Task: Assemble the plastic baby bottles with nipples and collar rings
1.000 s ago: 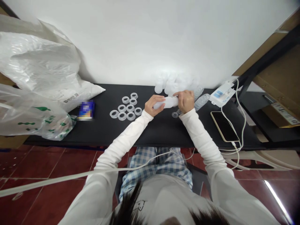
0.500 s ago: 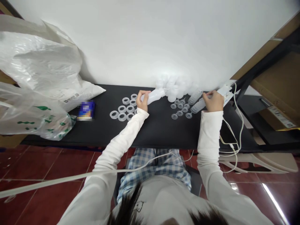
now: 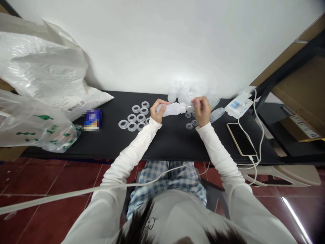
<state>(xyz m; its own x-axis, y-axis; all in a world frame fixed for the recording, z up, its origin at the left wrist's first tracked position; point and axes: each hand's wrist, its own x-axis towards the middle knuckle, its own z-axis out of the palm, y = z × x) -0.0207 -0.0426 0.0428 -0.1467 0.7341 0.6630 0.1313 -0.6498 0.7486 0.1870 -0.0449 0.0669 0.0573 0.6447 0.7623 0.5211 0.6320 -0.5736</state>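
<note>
My left hand (image 3: 156, 111) is wrapped round the base of a translucent white plastic bottle (image 3: 174, 108) that lies sideways above the black table (image 3: 165, 142). My right hand (image 3: 202, 109) is closed at the bottle's mouth, fingers pinched on a small clear piece I cannot make out. Several small clear caps (image 3: 189, 125) lie on the table under and beside my right hand. Several white rings (image 3: 132, 118) lie in a cluster left of my left hand. A pile of white bottles (image 3: 189, 91) stands against the wall behind my hands.
Large plastic bags (image 3: 38, 88) cover the table's left end, with a small blue packet (image 3: 92, 119) beside them. A clear bottle (image 3: 217, 114), a white charger box (image 3: 238, 104) with cables and a phone (image 3: 241, 139) lie at the right. A shelf frame (image 3: 284, 71) stands further right.
My right hand came back from the right side of the table to the bottle's mouth. My left hand brought the bottle from the rings toward the middle.
</note>
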